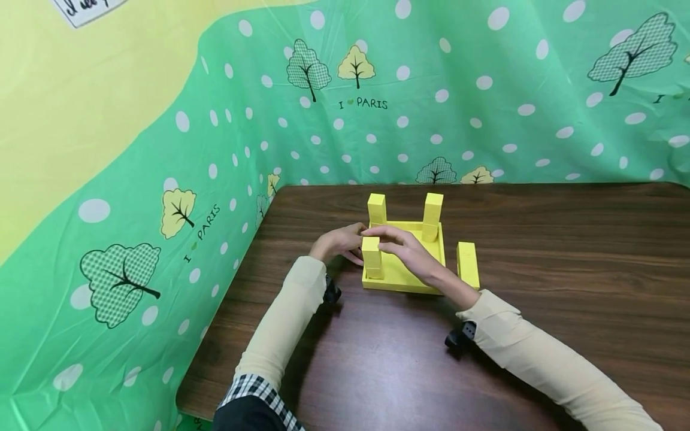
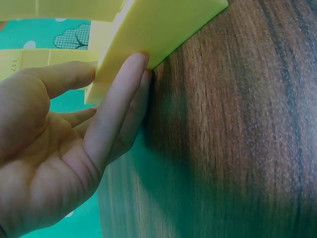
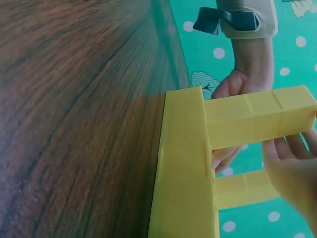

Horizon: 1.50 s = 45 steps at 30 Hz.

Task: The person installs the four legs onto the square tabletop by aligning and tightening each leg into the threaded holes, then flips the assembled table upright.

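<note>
A square yellow tray-like base with a raised rim rests on the table. Yellow posts rise from its two back corners, the left one and the right one. My right hand reaches across the base and holds the upper end of the front-left post, thumb and fingers on its sides. At the left side of the base, my left hand grips its edge, fingers along the outer wall and thumb at the rim. The head view partly hides these fingers behind the right hand.
A loose yellow block lies on the table just right of the base. The dark wood table extends to the right. Green dotted cloth hangs behind and along the left side.
</note>
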{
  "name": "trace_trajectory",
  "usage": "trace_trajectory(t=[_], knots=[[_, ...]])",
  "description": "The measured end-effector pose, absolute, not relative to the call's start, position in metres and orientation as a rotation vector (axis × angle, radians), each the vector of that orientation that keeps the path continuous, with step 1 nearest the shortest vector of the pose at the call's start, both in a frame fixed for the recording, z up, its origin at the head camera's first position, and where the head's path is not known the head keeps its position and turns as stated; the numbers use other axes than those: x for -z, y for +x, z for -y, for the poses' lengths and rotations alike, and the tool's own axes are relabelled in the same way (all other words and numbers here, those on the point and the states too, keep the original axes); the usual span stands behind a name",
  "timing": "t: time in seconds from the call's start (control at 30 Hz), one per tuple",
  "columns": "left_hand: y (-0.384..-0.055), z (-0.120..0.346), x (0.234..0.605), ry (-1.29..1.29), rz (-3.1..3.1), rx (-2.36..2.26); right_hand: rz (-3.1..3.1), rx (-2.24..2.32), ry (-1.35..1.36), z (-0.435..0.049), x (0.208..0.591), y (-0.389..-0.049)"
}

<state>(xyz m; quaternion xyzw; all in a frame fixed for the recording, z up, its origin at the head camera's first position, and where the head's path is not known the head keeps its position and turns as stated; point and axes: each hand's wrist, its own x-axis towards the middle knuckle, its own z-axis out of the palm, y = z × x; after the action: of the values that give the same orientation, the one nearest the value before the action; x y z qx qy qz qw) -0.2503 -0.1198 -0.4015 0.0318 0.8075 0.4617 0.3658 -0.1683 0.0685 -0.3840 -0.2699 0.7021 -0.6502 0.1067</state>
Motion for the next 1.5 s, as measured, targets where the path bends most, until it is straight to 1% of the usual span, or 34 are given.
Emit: trace_trajectory(t=[0.27, 0.7, 1.4, 1.5], knots=[[-0.249, 0.12, 0.4, 0.08, -2.063, -1.197, -2.05, 1.867, -0.76, -0.067, 0.38, -0.168], [-0.25, 0.119, 0.402, 0.074, -2.083, -1.176, -2.066, 1.916, -0.758, -0.068, 0.382, -0.165], [-0.25, 0.118, 0.4, 0.055, -2.065, -1.19, -2.288, 1.868, -0.685, -0.066, 0.387, -0.163], [-0.25, 0.118, 0.4, 0.057, -2.07, -1.182, -2.323, 1.858, -0.669, -0.064, 0.375, -0.153]])
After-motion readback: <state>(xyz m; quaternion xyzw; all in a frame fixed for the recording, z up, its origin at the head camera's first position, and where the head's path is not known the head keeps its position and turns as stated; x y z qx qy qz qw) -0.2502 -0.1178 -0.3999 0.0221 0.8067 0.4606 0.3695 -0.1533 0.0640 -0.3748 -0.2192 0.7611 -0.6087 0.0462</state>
